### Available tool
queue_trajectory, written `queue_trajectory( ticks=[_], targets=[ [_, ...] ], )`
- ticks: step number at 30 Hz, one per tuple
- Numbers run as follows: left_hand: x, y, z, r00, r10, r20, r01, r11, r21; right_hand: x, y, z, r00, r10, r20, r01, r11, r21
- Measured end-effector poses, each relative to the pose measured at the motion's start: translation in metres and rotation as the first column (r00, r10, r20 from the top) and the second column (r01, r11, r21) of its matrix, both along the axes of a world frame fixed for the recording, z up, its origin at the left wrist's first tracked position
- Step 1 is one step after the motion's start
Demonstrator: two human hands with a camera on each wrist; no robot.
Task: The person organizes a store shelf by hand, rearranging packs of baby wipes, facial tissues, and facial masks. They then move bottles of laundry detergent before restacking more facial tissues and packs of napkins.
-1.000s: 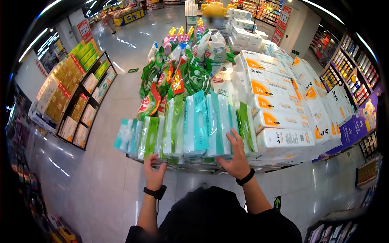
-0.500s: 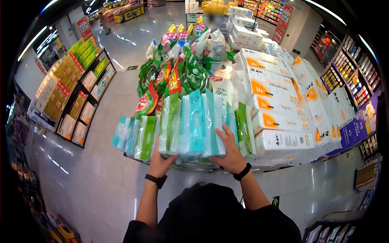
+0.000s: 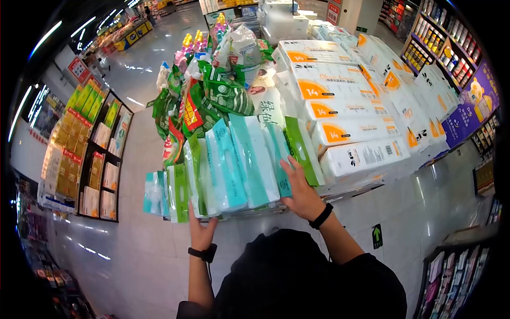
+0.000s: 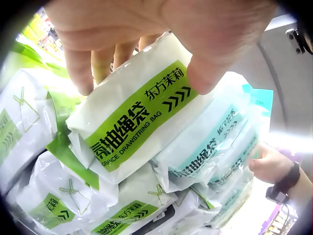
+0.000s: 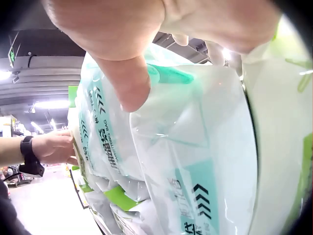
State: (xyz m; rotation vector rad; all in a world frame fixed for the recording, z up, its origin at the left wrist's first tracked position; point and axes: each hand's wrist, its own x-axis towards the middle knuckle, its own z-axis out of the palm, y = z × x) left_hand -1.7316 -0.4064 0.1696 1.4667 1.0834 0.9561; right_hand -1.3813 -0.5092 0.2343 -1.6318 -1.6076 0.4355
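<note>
A row of plastic-wrapped drawstring bag packs stands along the display's front edge. At its left part, my left hand [image 3: 201,232] grips a white pack with a green label [image 4: 142,115], fingers over one side and thumb against the other. Farther right, my right hand [image 3: 304,198] holds a teal-labelled pack [image 5: 195,142], its thumb [image 5: 134,88] on the near face and fingers partly hidden behind. More teal packs [image 3: 249,159] stand between the hands. Another green pack [image 3: 304,151] is just beyond the right hand.
Orange-and-white tissue packs [image 3: 361,157] are stacked to the right. Green and red detergent bags [image 3: 199,106] are piled behind the row. A shelf of boxes [image 3: 101,159] stands left across the aisle. A floor sign [image 3: 377,235] with a green arrow lies at the right.
Both hands have come from just off the packs onto them, and are now gripping. The left hand has shifted slightly left since half a second ago. The head view has turned and tilted.
</note>
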Motion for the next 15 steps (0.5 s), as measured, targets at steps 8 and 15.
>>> queue_trajectory(
  ticks=[8,15],
  targets=[
    [-0.004,0.011,-0.027,0.996,0.041,-0.083,-0.034,0.996,0.078,-0.005,0.004,-0.004,0.994,0.039,0.100,-0.039,0.999,-0.001],
    [-0.007,0.021,-0.013,0.977,0.006,-0.212,0.018,0.994,0.108,-0.007,0.024,0.001,0.976,0.078,0.205,-0.072,0.997,-0.036]
  ],
)
